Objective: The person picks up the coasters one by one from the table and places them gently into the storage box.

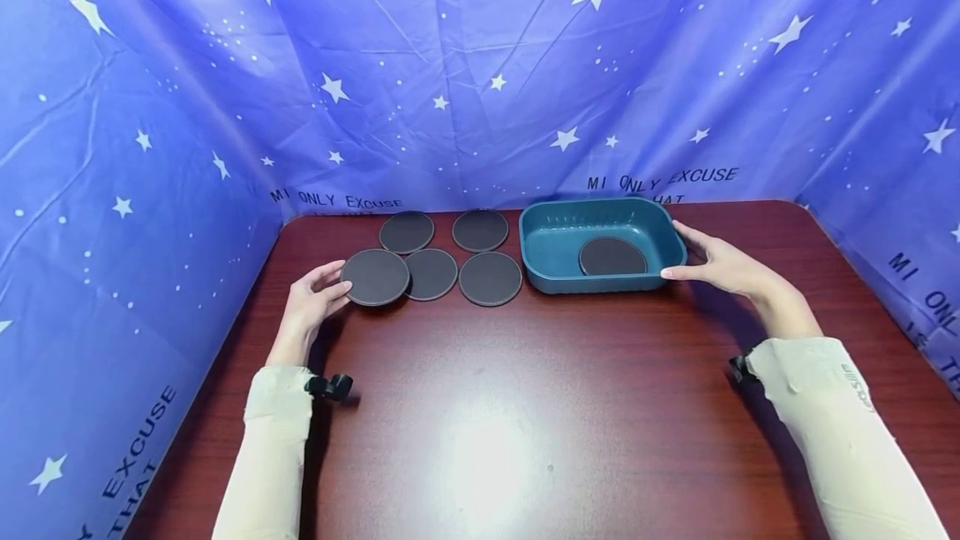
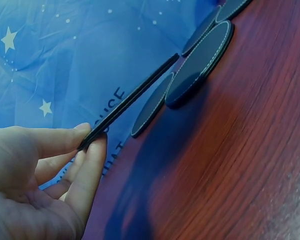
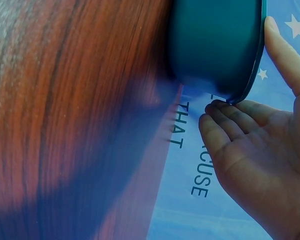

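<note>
A: What does the head view show?
B: The left hand [image 1: 309, 305] holds a black round coaster [image 1: 376, 277]. Four more coasters [image 1: 490, 279] lie on the red-brown table [image 1: 390, 440]. One other coaster [image 1: 612, 257] lies inside the teal bin [image 1: 551, 282]. The right hand [image 1: 726, 263] touches the bin's right end, thumb at the near corner, fingers at the far one.
A: What could go wrong?
B: I think the held coaster could bump the ones next to it if the hand dips too low.
A: And in the left wrist view?
B: The thumb and fingers pinch just one edge, and the rest sticks out. So it could tip or slip, I guess, if the pinch gets loose.
A: What about the right wrist view?
B: The right thumb and fingers are spread apart at the bin's rim. I can't tell how hard they press. A big push might slide the bin.
A: Does one view show what another hides?
B: Yes! The left wrist view shows the held coaster from the side, up off the table. From the head that's hard to tell. The right wrist view shows only the bin's outside, so just the head view shows the coaster in it.
</note>
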A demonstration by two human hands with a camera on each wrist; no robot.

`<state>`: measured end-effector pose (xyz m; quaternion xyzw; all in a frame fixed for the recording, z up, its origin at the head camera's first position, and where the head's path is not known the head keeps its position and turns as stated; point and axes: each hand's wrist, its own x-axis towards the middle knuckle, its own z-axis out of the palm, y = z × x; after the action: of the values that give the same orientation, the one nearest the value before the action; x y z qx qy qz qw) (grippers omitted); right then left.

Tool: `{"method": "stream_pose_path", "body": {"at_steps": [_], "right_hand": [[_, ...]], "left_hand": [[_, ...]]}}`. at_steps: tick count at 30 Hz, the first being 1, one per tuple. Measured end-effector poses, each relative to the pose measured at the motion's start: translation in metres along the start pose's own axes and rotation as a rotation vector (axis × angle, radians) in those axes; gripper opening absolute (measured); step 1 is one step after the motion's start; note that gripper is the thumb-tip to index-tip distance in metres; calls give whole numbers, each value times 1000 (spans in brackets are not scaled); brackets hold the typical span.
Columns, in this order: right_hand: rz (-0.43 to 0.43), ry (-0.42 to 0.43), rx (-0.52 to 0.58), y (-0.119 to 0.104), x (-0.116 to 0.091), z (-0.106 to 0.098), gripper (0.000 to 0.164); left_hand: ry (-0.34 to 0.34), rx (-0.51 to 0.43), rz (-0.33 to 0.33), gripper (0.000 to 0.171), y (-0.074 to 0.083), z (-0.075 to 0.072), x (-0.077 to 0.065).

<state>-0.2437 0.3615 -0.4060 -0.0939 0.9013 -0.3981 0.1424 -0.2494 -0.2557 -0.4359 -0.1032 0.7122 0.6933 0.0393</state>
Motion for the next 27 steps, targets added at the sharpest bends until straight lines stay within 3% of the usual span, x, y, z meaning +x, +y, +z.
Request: {"method": "stream_pose_path", "body": {"at_steps": [15,27], "right_hand": [[-9,3,22,2,-2,3,98],[-10,-1,26,-1,-3,0,99]], "left_hand": [[-34,-4,33,60,8,15,3],[-69,-9,50,58,15,38,7]]}}
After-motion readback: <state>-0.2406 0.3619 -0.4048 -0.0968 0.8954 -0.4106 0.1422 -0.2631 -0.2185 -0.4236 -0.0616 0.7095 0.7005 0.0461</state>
